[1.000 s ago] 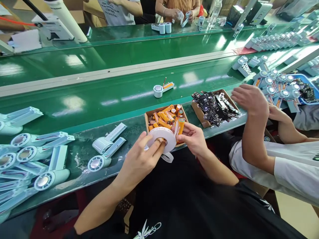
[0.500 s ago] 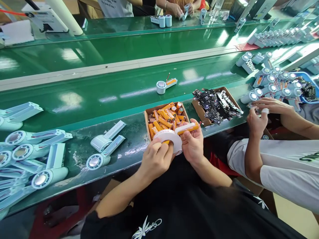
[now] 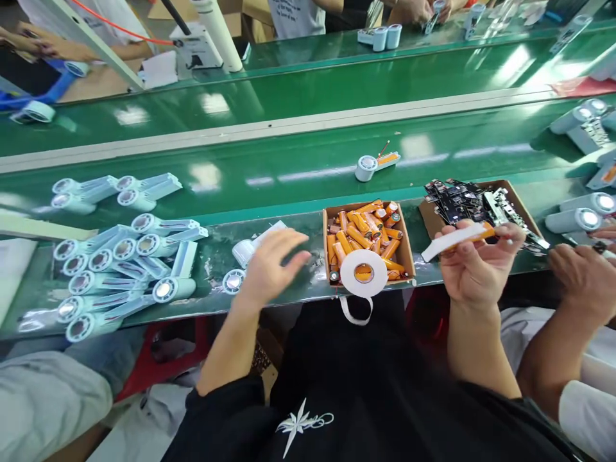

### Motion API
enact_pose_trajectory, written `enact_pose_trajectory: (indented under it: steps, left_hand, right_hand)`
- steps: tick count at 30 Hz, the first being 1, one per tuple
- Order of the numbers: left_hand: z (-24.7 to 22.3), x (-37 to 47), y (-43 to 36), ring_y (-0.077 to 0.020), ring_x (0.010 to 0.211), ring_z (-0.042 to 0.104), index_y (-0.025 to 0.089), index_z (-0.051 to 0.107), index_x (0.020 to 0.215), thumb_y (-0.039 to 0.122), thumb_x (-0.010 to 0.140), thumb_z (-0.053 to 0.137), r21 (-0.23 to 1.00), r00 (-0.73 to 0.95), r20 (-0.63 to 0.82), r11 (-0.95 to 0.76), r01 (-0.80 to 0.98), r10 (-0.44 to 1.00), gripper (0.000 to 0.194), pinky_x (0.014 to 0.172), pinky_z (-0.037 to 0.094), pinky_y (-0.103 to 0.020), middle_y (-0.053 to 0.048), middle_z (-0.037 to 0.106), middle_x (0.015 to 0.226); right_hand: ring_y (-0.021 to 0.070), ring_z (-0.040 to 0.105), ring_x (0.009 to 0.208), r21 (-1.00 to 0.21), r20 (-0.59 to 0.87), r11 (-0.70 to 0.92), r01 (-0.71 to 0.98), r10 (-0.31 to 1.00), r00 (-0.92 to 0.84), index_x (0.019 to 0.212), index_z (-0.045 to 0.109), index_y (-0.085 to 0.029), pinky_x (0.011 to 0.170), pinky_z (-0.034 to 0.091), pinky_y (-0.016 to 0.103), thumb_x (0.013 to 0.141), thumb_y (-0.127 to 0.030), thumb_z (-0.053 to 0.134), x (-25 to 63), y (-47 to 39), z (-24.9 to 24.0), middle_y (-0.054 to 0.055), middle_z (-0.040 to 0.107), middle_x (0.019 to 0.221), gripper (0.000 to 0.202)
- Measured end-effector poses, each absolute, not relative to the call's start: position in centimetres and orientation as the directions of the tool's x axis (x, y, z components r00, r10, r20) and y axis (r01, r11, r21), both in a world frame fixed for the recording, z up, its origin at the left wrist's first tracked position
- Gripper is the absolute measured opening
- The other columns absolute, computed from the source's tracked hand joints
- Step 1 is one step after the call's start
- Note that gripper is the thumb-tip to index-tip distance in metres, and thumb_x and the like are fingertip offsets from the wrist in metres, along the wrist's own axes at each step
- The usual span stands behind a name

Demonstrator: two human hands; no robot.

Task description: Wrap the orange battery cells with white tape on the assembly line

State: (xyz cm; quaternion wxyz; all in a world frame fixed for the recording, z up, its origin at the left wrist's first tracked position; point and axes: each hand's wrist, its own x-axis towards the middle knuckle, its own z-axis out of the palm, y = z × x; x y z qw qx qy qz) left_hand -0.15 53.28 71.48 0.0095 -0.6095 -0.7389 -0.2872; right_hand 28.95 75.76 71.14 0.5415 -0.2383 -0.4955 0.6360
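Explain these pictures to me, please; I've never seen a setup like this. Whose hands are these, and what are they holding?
There is no robot: a person works bare-handed, and every picture comes from one camera on their head, looking forward and down. The left hand is open and empty, near some light-blue round-headed parts. The right hand holds an orange cylinder with a white strip along it. On the green bench stand a box of orange cylinders, with a white roll over its near edge, and a box of black boards. The hand at far right is another person's.
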Motion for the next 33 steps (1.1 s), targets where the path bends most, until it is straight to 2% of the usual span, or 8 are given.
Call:
enact_pose_trajectory:
  steps: [2, 5, 10, 13, 16, 21, 29, 33]
  left_hand:
    - [70.8, -3.5, 51.5, -0.0312, 0.124, 0.059, 0.021, 0.076, 0.118, 0.043, 0.103, 0.055, 0.321, -0.445, 0.255, 0.359, 0.876, 0.858, 0.034, 0.114, 0.045, -0.051, -0.009, 0.074, 0.125]
    - [69.7, -7.9, 50.2, -0.0360, 0.120, 0.062, 0.025, 0.077, 0.117, 0.051, 0.098, 0.056, 0.178, -0.592, -0.075, 0.595, 0.784, 0.802, 0.039, 0.103, 0.050, -0.051, -0.008, 0.072, 0.132]
    - [69.3, -13.1, 51.2, -0.0341, 0.113, 0.066, 0.025, 0.073, 0.127, 0.054, 0.096, 0.055, 0.037, -0.618, -0.345, 0.668, 0.743, 0.707, 0.047, 0.090, 0.051, -0.041, -0.007, 0.072, 0.135]
    - [69.2, -14.9, 51.8, -0.0320, 0.116, 0.064, 0.022, 0.073, 0.129, 0.044, 0.099, 0.050, -0.023, -0.592, -0.294, 0.614, 0.789, 0.750, 0.044, 0.095, 0.049, -0.041, -0.006, 0.070, 0.139]
    - [69.1, -15.1, 51.7, -0.0278, 0.118, 0.063, 0.015, 0.072, 0.129, 0.033, 0.104, 0.041, -0.040, -0.558, -0.104, 0.557, 0.829, 0.823, 0.044, 0.103, 0.046, -0.040, -0.010, 0.070, 0.137]
    - [68.5, -15.2, 51.3, -0.0318, 0.115, 0.066, 0.017, 0.069, 0.133, 0.048, 0.107, 0.036, -0.109, -0.566, 0.060, 0.569, 0.815, 0.822, 0.052, 0.093, 0.050, -0.040, -0.015, 0.071, 0.132]
    - [67.9, -17.5, 50.0, -0.0290, 0.120, 0.069, 0.022, 0.072, 0.085, 0.067, 0.096, 0.055, 0.112, -0.189, 0.037, 0.184, 0.977, 0.981, 0.048, 0.097, 0.053, -0.037, -0.011, 0.077, 0.121]
    - [67.8, -18.5, 50.5, -0.0269, 0.119, 0.070, 0.023, 0.072, 0.085, 0.064, 0.096, 0.058, 0.169, -0.024, 0.075, 0.011, 0.986, 0.997, 0.045, 0.101, 0.054, -0.039, -0.011, 0.078, 0.118]
  right_hand:
    - [0.0180, 0.078, 0.091, -0.895, 0.202, 0.053, -0.442, 0.933, -0.299, 0.103, 0.057, -0.038, 0.083, 0.066, 0.036, 0.073, -0.020, 0.090, 30.3, 75.8, 69.9, -0.005, 0.077, 0.105, 0.048]
    - [0.0201, 0.079, 0.092, -0.917, 0.141, 0.017, -0.398, 0.948, -0.285, 0.101, 0.055, -0.035, 0.082, 0.066, 0.037, 0.071, -0.021, 0.091, 31.8, 76.2, 68.1, -0.004, 0.079, 0.103, 0.049]
    - [0.0197, 0.080, 0.086, -0.930, 0.115, 0.012, -0.366, 0.959, -0.260, 0.112, 0.057, -0.035, 0.082, 0.068, 0.038, 0.073, -0.029, 0.091, 32.4, 76.2, 67.0, -0.003, 0.081, 0.105, 0.053]
    - [0.0200, 0.080, 0.088, -0.932, 0.099, -0.011, -0.363, 0.953, -0.285, 0.117, 0.062, -0.036, 0.084, 0.068, 0.040, 0.074, -0.029, 0.091, 32.8, 76.0, 67.2, -0.001, 0.081, 0.108, 0.052]
    - [0.0207, 0.080, 0.091, -0.936, 0.075, -0.031, -0.349, 0.955, -0.286, 0.115, 0.066, -0.034, 0.086, 0.068, 0.040, 0.074, -0.026, 0.091, 33.6, 75.6, 67.3, 0.001, 0.081, 0.107, 0.049]
    - [0.0234, 0.081, 0.087, -0.938, 0.023, -0.054, -0.343, 0.976, -0.218, 0.111, 0.071, -0.031, 0.079, 0.069, 0.039, 0.069, -0.023, 0.093, 34.0, 75.5, 67.4, 0.003, 0.082, 0.101, 0.048]
    - [0.0227, 0.081, 0.081, -0.944, 0.016, -0.066, -0.323, 0.970, -0.244, 0.108, 0.072, -0.029, 0.072, 0.069, 0.035, 0.067, -0.023, 0.093, 32.2, 73.8, 69.8, 0.005, 0.082, 0.098, 0.046]
    - [0.0237, 0.080, 0.080, -0.956, -0.009, -0.081, -0.280, 0.969, -0.249, 0.107, 0.073, -0.030, 0.068, 0.068, 0.034, 0.063, -0.024, 0.094, 32.3, 71.5, 71.0, 0.005, 0.082, 0.098, 0.049]
